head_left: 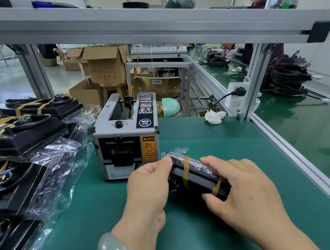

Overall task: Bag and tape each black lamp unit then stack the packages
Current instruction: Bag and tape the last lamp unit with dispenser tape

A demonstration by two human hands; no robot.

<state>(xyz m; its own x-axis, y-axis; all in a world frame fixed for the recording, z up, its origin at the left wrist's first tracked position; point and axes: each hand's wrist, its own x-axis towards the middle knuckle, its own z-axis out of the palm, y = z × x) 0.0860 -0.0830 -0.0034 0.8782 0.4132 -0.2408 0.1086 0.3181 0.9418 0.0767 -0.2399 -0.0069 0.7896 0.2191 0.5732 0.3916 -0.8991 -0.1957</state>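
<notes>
A black lamp unit (197,177) in a clear plastic bag stands on its edge on the green mat, bound by two amber tape bands. My left hand (148,187) grips its left end, thumb on the top corner. My right hand (240,186) curls over its right end, fingers across the top and thumb against the near face by the second tape band. Part of the unit is hidden behind both hands. Several bagged and taped lamp units (18,135) lie piled at the left.
A grey tape dispenser machine (125,136) stands just behind my left hand. A crumpled white tissue (214,117) lies near the aluminium frame post (256,79) and power strip (237,95). A frame rail (304,155) borders the mat on the right. A person works at the far bench.
</notes>
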